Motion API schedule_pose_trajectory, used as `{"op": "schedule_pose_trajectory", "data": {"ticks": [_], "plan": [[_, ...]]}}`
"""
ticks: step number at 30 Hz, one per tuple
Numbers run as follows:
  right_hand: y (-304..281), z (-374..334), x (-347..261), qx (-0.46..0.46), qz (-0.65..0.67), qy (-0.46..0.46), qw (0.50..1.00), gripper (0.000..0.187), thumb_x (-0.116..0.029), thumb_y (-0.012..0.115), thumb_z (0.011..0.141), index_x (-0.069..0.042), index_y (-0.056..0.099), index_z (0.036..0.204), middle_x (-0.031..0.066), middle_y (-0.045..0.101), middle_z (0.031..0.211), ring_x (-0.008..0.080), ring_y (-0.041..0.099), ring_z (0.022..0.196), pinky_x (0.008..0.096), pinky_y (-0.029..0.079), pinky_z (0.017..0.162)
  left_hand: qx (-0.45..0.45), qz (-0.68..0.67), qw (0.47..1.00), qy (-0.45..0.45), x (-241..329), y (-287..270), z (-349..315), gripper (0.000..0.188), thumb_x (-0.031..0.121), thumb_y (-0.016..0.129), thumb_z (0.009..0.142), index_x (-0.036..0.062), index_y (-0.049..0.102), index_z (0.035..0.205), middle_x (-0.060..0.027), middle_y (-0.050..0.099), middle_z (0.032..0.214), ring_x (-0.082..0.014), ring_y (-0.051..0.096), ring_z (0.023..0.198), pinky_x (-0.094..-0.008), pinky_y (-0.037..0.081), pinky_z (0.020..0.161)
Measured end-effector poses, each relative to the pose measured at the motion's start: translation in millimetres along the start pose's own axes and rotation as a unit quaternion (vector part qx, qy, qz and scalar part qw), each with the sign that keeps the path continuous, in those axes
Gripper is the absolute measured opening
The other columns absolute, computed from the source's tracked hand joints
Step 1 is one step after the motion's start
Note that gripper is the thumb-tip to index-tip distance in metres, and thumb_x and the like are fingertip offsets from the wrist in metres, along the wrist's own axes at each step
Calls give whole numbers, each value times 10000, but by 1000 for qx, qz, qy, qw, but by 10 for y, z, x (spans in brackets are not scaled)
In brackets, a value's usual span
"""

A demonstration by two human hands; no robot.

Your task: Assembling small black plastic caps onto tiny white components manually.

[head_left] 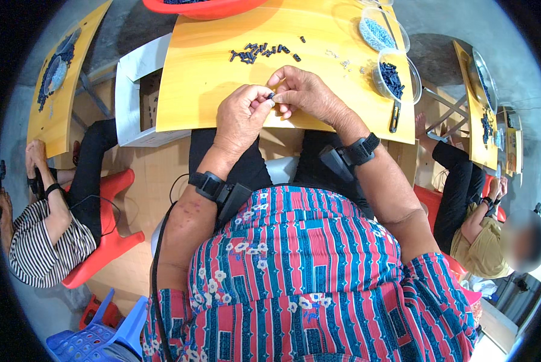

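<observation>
My left hand pinches a small dark plastic piece between thumb and forefinger, just above the near edge of the yellow table. From the other side my right hand meets it, thumb and forefinger closed at the same piece. The fingertips cover most of it, so its exact shape is hidden. Beyond my hands lies a loose pile of dark blue, short tubular plastic pieces. A few tiny clear bits are scattered to the right of the pile.
On the table's right stand a clear tub of dark pieces and a bowl of light blue bits. A black cutter-like tool lies by the edge. A red basin is at the back, a white box left. Co-workers sit both sides.
</observation>
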State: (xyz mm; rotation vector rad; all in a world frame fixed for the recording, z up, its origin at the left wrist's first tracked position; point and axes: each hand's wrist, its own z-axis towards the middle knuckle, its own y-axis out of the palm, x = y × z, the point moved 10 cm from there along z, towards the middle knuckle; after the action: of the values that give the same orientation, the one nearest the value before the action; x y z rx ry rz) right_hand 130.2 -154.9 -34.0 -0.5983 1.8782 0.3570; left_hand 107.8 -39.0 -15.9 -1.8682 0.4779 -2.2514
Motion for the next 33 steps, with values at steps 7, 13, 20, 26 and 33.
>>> {"op": "schedule_pose_trajectory", "data": {"ticks": [7,13,20,26,33], "plan": [[-25,-39,-15,21,31,-16,999,210,-31,552,935,-30,503,1139,27,597,774,112,629,698,249,551,658,18,-20,1000,13,10,-21,9,110,76,693,808,28,666,903,-94,653,785,-174,642,667,-291,521,633],[0,4,68,29,51,-27,998,190,-29,535,944,-25,505,1131,32,599,783,113,630,714,253,555,672,22,6,1000,4,29,-16,16,96,101,694,811,33,650,863,-93,640,761,-180,634,653,-304,519,624],[-117,-74,131,130,159,-60,977,212,-43,568,943,25,578,1144,55,638,825,111,625,683,249,557,643,50,-16,999,-5,-20,-51,3,79,43,661,855,-6,631,910,-57,653,784,-105,594,671,-255,502,640],[-91,-136,143,167,74,-47,982,213,-71,657,899,28,659,1087,57,691,847,95,651,675,223,555,628,64,11,998,6,-26,-61,2,73,34,647,869,-8,629,925,-52,655,790,-92,600,697,-246,505,658],[-110,-139,140,193,59,-31,979,183,-82,650,907,32,670,1049,57,688,814,98,643,640,224,553,593,80,-24,996,2,-72,-81,-1,113,107,674,843,17,640,904,-97,659,788,-193,642,669,-312,526,641]]}}
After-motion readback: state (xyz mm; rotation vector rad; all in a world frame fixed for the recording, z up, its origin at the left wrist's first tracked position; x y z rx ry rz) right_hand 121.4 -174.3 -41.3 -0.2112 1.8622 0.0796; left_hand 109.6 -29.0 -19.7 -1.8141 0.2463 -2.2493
